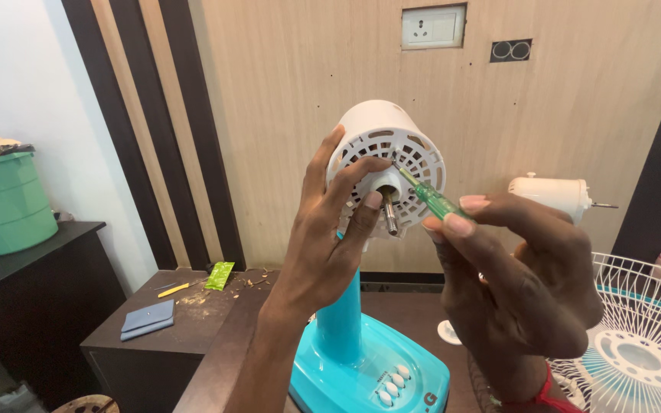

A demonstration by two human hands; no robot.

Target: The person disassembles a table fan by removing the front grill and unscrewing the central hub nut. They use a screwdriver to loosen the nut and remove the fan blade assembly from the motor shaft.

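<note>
Resting on its tall blue plastic stand (pixel 340 321), the round white plastic fan motor housing (pixel 382 138) is seen in the middle of the view, in front of a light wooden wall (pixel 284 92). The housing is held by the left hand (pixel 323 245). The thumb is laid along the housing's left side, and the other fingers (pixel 361 170) are spread over its slotted front face. One fingertip is pressed just beside the short metal shaft (pixel 389 216) that sticks out of the middle of the face.

A thin screwdriver with a clear green handle (pixel 431 199) is pinched in the right hand (pixel 522 283), between the thumb and the first fingers, which are closed tight on the handle's end. The screwdriver is tilted up to the left, and its metal tip is set against the front face, just above the shaft and right next to the left fingertips.

The stand's wide blue base with white buttons (pixel 392 378) is seen on the dark brown table (pixel 223 336), below the left wrist. A white wire fan guard (pixel 644 336) is seen at the lower right, under the right hand. A second white motor part (pixel 552 193) is seen behind the right hand. A green bucket (pixel 5 203) is set far off at the left.
</note>
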